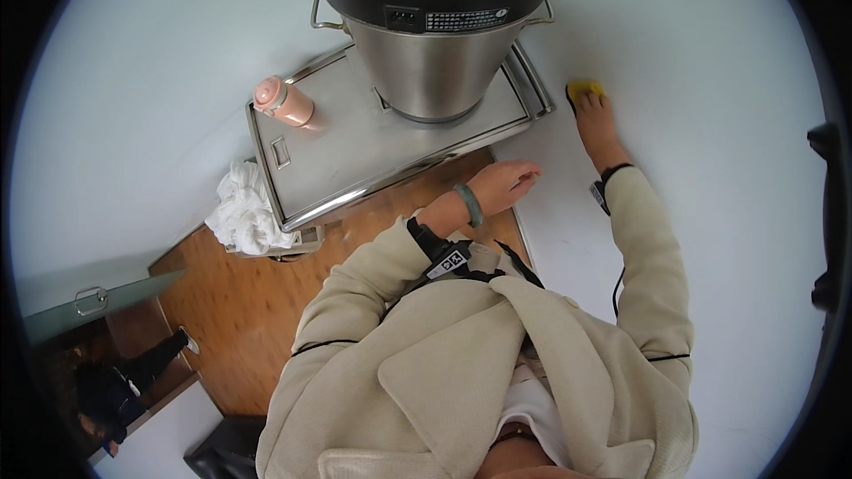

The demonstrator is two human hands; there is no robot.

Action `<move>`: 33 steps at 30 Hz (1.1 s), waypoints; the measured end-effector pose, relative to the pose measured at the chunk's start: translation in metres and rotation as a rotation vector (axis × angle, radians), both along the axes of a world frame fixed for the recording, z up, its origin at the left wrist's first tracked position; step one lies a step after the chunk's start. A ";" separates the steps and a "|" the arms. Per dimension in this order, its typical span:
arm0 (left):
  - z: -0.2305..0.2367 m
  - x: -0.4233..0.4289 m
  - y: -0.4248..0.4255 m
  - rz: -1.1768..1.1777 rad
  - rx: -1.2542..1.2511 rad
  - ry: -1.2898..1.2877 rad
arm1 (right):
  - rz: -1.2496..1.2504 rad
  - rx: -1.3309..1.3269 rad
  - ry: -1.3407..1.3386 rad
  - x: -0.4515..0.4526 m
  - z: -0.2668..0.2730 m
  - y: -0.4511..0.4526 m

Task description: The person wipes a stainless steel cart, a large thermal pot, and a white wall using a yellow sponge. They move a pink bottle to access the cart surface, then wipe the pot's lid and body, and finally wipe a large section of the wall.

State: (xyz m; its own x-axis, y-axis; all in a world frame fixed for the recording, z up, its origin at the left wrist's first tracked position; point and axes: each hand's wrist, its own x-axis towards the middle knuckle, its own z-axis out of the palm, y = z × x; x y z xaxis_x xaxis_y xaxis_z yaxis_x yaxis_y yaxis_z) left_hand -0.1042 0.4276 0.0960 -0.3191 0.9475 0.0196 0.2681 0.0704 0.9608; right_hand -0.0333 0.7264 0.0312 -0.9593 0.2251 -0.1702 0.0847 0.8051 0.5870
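My right hand (pixel 596 125) is shut on a yellow sponge with a dark edge (pixel 586 89), held against the white wall (pixel 719 146) right of the steel trolley. My left hand (pixel 504 187), a green bangle on its wrist, hovers in front of my body near the trolley's front edge, fingers loosely curled with nothing seen between them. On the trolley's steel top (pixel 346 159) stands a large steel container with a black upper part (pixel 436 66). A pink bottle (pixel 285 103) is upright at the top's left end.
White plastic bags (pixel 245 213) hang over a bin at the trolley's left end. A glass door with a metal handle (pixel 91 301) is at the lower left. Beyond it is another person in dark clothes (pixel 116 392). A black object (pixel 825 213) is at the far right.
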 end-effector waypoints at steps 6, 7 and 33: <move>0.000 0.004 0.006 -0.047 0.047 0.014 | -0.049 -0.120 -0.018 0.086 0.037 -0.025; 0.000 0.006 0.008 -0.057 0.064 0.021 | -0.021 -0.108 0.050 0.098 0.054 -0.032; 0.030 0.042 0.048 -0.516 0.146 -0.026 | -0.362 0.260 0.990 0.187 0.234 -0.132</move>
State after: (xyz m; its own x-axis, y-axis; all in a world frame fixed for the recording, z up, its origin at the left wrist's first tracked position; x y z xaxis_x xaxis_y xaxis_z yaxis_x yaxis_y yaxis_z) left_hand -0.0623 0.4757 0.1262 0.1857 0.9693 0.1610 0.2088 -0.1991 0.9575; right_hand 0.1538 0.5944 0.2656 -0.5140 0.4397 0.7365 0.8220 0.4978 0.2765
